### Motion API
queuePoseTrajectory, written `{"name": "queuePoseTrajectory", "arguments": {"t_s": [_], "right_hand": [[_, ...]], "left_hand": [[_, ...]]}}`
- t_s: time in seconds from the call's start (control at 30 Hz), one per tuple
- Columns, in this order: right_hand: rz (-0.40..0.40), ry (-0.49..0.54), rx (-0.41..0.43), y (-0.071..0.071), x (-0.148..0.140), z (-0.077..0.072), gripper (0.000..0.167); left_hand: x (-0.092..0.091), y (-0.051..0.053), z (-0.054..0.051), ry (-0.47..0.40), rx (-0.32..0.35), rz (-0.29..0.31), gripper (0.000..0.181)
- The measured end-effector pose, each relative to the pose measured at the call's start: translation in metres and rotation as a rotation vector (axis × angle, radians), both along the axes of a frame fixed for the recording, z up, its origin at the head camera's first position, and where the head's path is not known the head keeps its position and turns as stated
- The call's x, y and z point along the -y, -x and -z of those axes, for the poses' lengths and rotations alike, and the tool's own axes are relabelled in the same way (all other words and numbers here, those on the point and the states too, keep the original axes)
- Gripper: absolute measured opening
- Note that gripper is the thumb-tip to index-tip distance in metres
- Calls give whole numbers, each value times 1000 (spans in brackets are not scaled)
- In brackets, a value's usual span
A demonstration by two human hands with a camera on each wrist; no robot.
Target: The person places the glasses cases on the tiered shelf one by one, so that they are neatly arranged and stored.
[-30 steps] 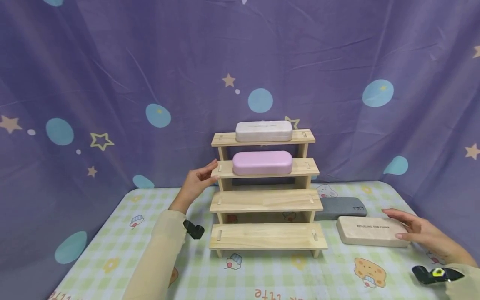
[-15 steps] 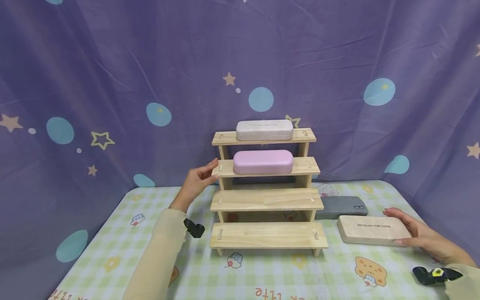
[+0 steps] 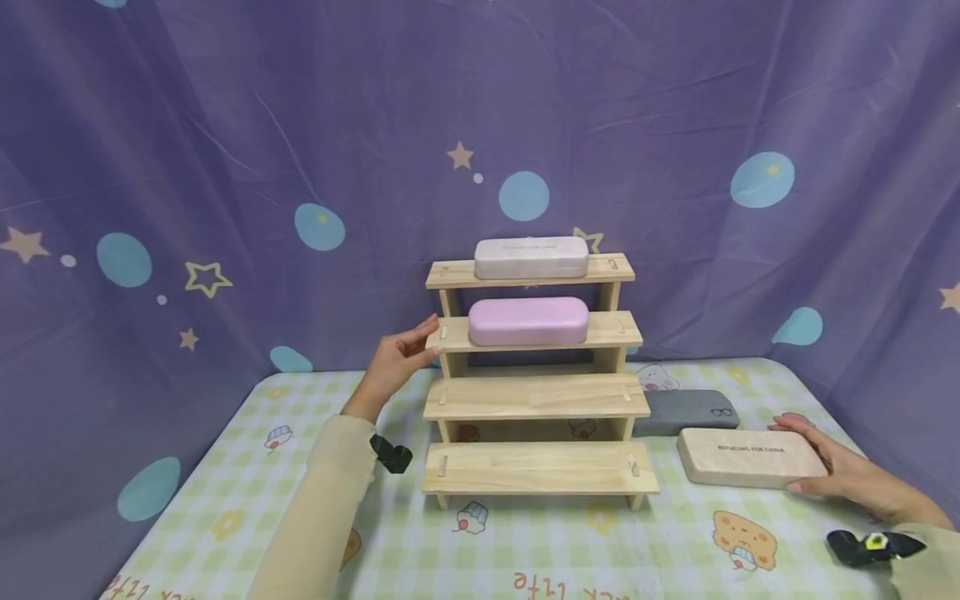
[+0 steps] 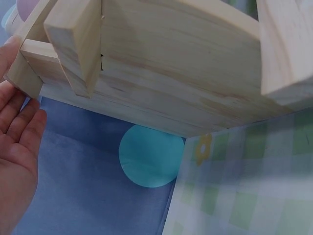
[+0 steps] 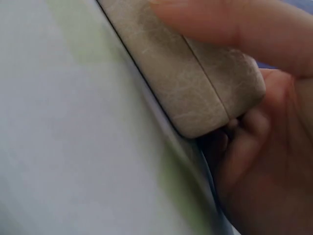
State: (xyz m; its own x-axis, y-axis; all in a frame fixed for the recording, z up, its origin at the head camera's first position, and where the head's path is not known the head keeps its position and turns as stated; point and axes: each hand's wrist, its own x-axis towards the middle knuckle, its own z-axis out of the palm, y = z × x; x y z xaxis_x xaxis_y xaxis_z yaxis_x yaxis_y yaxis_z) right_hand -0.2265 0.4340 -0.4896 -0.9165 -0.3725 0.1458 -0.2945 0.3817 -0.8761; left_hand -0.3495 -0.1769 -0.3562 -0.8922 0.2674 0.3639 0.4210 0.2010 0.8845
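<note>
Plainly, the fingers of your right hand (image 3: 855, 479) are parted only by the width of the beige case (image 3: 750, 458), gripping its right end with thumb on the near side, while your left hand (image 3: 393, 367) pinches the left end of the second shelf from the top on the wooden stand (image 3: 540, 471). That beige case lies right of the stand on the bench (image 3: 405, 550), spread with green-checked cloth before a purple curtain (image 3: 225, 125). You have one stand of four shelves and four cases: white (image 3: 531, 260) on top, pink (image 3: 528, 322) below it, and grey (image 3: 682, 410) behind the beige.
</note>
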Motion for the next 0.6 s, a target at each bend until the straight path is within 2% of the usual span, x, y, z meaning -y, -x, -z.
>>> {"name": "queuePoseTrajectory", "arguments": {"t_s": [0.17, 0.27, 0.5, 0.6], "right_hand": [[7, -13, 75, -1, -2, -1, 73], [-4, 10, 96, -1, -2, 0, 72], [37, -88, 17, -1, -1, -1, 80], [43, -114, 26, -1, -1, -3, 79]], "left_hand": [[4, 11, 11, -15, 4, -1, 48], [5, 12, 14, -11, -1, 0, 49], [6, 14, 15, -12, -9, -6, 48], [5, 15, 15, -17, -8, -6, 48]]}}
